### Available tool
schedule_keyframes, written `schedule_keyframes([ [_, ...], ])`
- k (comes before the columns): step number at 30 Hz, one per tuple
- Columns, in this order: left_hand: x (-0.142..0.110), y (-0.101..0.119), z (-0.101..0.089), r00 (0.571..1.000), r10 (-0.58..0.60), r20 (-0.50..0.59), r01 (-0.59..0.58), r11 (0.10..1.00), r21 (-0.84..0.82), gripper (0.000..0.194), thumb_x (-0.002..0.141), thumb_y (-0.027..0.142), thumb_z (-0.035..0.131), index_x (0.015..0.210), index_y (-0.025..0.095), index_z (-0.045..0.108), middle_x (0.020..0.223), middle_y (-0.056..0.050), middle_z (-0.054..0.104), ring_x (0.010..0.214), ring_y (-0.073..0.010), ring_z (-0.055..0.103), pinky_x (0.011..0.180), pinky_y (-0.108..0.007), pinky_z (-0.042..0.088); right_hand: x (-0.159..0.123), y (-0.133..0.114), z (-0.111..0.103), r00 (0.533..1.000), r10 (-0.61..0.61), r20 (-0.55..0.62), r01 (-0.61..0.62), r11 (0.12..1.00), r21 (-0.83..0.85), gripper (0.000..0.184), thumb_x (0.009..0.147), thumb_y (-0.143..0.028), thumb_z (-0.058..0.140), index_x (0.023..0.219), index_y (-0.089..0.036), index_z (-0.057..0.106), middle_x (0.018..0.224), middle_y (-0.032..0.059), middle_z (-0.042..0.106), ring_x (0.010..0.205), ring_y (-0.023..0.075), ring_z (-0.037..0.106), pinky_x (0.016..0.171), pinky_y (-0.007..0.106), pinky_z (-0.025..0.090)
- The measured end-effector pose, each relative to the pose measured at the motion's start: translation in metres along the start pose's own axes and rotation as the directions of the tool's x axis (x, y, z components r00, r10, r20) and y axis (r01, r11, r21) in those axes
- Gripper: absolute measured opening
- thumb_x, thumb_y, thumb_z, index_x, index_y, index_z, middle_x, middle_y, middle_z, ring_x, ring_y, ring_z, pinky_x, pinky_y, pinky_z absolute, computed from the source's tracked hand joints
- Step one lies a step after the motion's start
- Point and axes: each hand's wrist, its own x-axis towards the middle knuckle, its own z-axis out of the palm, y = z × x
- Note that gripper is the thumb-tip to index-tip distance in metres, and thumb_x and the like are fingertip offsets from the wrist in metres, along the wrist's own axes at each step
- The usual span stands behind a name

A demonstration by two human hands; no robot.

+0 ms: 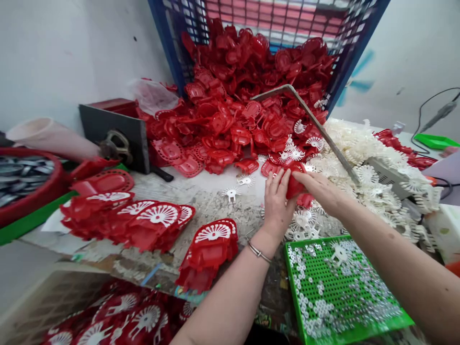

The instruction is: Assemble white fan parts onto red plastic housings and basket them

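A red plastic part (294,188) is held up between my two hands over the worktable. My left hand (278,201) grips its left side with the fingers bent over it. From the right, my right hand (319,190) presses on the same part with its fingers together; its thumb is hidden. Just left of my hands lie a loose white slotted fan-shaped piece (231,193) and another one (246,180). Stacked red parts with white fan pieces fitted on them (210,251) stand nearer the table's front edge. Below my right forearm is a green tray (298,314) of small metal washers or nuts.
Behind, a blue crate (167,43) spills red parts (219,120) onto the table. A bent metal bar (323,132) crosses in front of the white pile (345,139). At left are a dark metal box (115,129), a red basin (59,179) and more stacks (158,218).
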Motion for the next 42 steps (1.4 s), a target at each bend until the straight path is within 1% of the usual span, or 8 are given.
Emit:
schedule_keyframes([
  [2, 0.001, 0.002, -0.003, 0.998, -0.055, -0.02, 0.055, 0.998, 0.016, 0.042, 0.092, 0.028, 0.051, 0.133, 0.019, 0.05, 0.136, -0.014, 0.057, 0.135, -0.029, 0.045, 0.115, -0.055, 0.031, 0.006, 0.005, 0.0, 0.999, 0.026, 0.042, -0.031, 0.994, 0.104, 0.058, 0.093, -0.062, 0.029, 0.089, -0.017, 0.065, 0.088, 0.0106, 0.071, 0.078, 0.0188, 0.066, 0.074, 0.032, 0.054],
  [5, 0.005, 0.007, -0.009, 0.942, -0.314, -0.121, 0.304, 0.948, -0.098, 0.036, 0.096, 0.036, 0.042, 0.119, 0.014, 0.058, 0.113, -0.017, 0.068, 0.111, -0.0273, 0.062, 0.101, -0.047, 0.045, 0.03, 0.02, 0.0, 0.997, 0.07, -0.043, -0.072, 0.996, -0.05, 0.066, 0.098, -0.055, 0.012, 0.105, -0.014, 0.064, 0.099, 0.0136, 0.072, 0.089, 0.019, 0.068, 0.081, 0.032, 0.053],
  [9, 0.01, 0.011, -0.015, 0.813, -0.545, -0.205, 0.496, 0.833, -0.244, 0.031, 0.095, 0.037, 0.042, 0.107, 0.015, 0.059, 0.104, -0.014, 0.069, 0.1, -0.0243, 0.064, 0.094, -0.041, 0.048, 0.063, 0.038, 0.021, 0.992, 0.047, -0.115, -0.087, 0.926, -0.367, 0.034, 0.092, -0.044, 0.049, 0.1, -0.016, 0.067, 0.106, 0.013, 0.069, 0.107, 0.0253, 0.061, 0.095, 0.038, 0.045],
  [14, 0.014, 0.009, -0.016, 0.799, -0.549, -0.246, 0.453, 0.818, -0.355, 0.033, 0.091, 0.031, 0.047, 0.118, 0.014, 0.055, 0.119, -0.015, 0.064, 0.111, -0.0227, 0.059, 0.101, -0.038, 0.044, 0.079, 0.048, 0.05, 0.994, 0.046, -0.102, -0.095, 0.834, -0.544, 0.031, 0.089, -0.041, 0.062, 0.105, -0.015, 0.063, 0.117, 0.0092, 0.062, 0.118, 0.0249, 0.053, 0.105, 0.051, 0.036],
  [18, 0.014, 0.008, -0.015, 0.781, -0.592, -0.199, 0.494, 0.781, -0.382, 0.03, 0.09, 0.027, 0.049, 0.116, 0.013, 0.056, 0.117, -0.014, 0.064, 0.109, -0.0222, 0.06, 0.101, -0.038, 0.044, 0.081, 0.051, 0.045, 0.994, 0.052, -0.098, -0.098, 0.83, -0.55, 0.027, 0.091, -0.039, 0.06, 0.101, -0.015, 0.064, 0.112, 0.0073, 0.063, 0.112, 0.0223, 0.056, 0.103, 0.049, 0.04],
  [26, 0.011, 0.001, -0.007, 0.802, -0.597, -0.012, 0.502, 0.685, -0.529, 0.034, 0.082, 0.016, 0.056, 0.116, 0.017, 0.053, 0.114, -0.008, 0.064, 0.106, -0.0199, 0.059, 0.103, -0.038, 0.042, 0.056, 0.047, -0.006, 0.964, 0.04, -0.262, -0.081, 0.986, -0.148, 0.028, 0.094, -0.034, 0.043, 0.117, -0.02, 0.049, 0.093, 0.0064, 0.059, 0.078, 0.019, 0.063, 0.068, 0.034, 0.054],
  [32, 0.005, 0.008, 0.0, 0.826, -0.466, 0.318, 0.548, 0.528, -0.649, 0.043, 0.071, 0.013, 0.062, 0.114, 0.016, 0.056, 0.107, -0.007, 0.067, 0.097, -0.0192, 0.062, 0.096, -0.037, 0.046, 0.005, 0.038, -0.018, 0.99, -0.003, -0.141, 0.018, 0.994, 0.106, 0.036, 0.086, -0.041, 0.055, 0.119, -0.025, 0.054, 0.08, 0.0002, 0.055, 0.064, 0.0131, 0.055, 0.055, 0.027, 0.052],
  [42, 0.006, 0.018, -0.004, 0.817, -0.418, 0.397, 0.574, 0.534, -0.62, 0.043, 0.068, 0.007, 0.061, 0.111, 0.014, 0.058, 0.1, -0.004, 0.068, 0.091, -0.0164, 0.063, 0.091, -0.033, 0.048, -0.016, 0.034, -0.014, 0.976, -0.216, 0.022, 0.217, 0.972, -0.094, 0.032, 0.086, -0.035, 0.056, 0.114, -0.023, 0.067, 0.114, 0.0064, 0.068, 0.1, 0.0211, 0.062, 0.092, 0.039, 0.05],
])
